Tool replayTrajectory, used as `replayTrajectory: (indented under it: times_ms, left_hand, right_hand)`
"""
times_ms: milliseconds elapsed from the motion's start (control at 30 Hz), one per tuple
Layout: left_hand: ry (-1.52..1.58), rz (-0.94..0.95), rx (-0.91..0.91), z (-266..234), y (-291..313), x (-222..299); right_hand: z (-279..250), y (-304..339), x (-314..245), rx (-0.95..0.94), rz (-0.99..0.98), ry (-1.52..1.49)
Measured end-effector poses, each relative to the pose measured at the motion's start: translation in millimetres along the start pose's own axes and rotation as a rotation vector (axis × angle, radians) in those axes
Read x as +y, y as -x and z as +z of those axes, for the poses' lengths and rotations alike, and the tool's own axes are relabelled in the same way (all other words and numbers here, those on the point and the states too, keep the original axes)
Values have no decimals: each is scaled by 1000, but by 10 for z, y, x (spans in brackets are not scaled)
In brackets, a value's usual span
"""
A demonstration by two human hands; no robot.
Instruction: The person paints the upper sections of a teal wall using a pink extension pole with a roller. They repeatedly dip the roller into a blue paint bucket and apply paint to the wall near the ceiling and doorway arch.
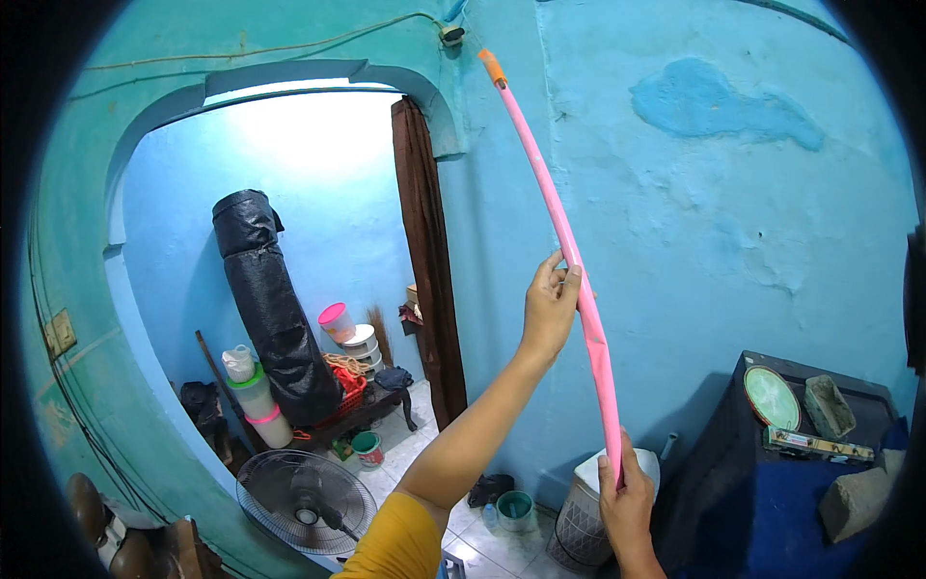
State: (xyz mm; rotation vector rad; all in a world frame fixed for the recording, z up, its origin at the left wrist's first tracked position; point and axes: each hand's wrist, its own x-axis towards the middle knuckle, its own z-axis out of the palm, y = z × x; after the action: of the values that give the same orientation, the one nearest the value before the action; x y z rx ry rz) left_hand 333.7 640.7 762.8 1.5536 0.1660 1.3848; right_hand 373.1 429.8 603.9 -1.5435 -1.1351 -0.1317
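A long, slim pink tube (550, 193) with a slight bend stands raised in front of me, its top leaning left. An orange piece (493, 69) caps its upper end, close to the wall. Partway along the tube my left hand (552, 307) is closed on it, thumb in front and fingers partly hidden behind. Below that grip the pink surface looks creased and flattened. My right hand (625, 497) pinches the lower end between thumb and fingers, covering part of that end. What the tube is made of or contains, I cannot tell.
A cable fixture (450, 37) is on the wall near the orange end. Left of my arm are a fan (307, 502), an archway, a brown curtain (424, 241) and a tall black roll (275, 309). A lidded basket (581, 511) and a dark cabinet (709, 473) stand at lower right.
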Motion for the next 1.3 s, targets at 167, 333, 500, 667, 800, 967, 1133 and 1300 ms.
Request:
replayTrajectory:
  times_ms: [167,333,500,667,800,967,1133,1300]
  left_hand:
    - [23,22,-23,48,138,66]
    - [45,49,-8,47,236,144]
    - [18,63,-10,6,224,171]
    - [-11,30,-33,38,196,108]
    - [7,-3,-52,119,185,145]
    - [-22,-24,-39,208,155,47]
    - [-29,-25,-30,188,119,135]
    - [-62,29,8,134,-47,136]
  right_hand:
    - [-195,130,-176,-8,7,-3]
    - [-197,213,-152,-7,-28,-67]
    - [-237,210,-271,-34,10,-48]
    - [-248,220,-198,25,-66,-26]
    - [-297,177,-174,70,-118,11]
    - [-364,204,-71,38,-11,73]
    - [-326,126,10,30,-3,69]
    - [-202,-12,-21,45,-43,1]
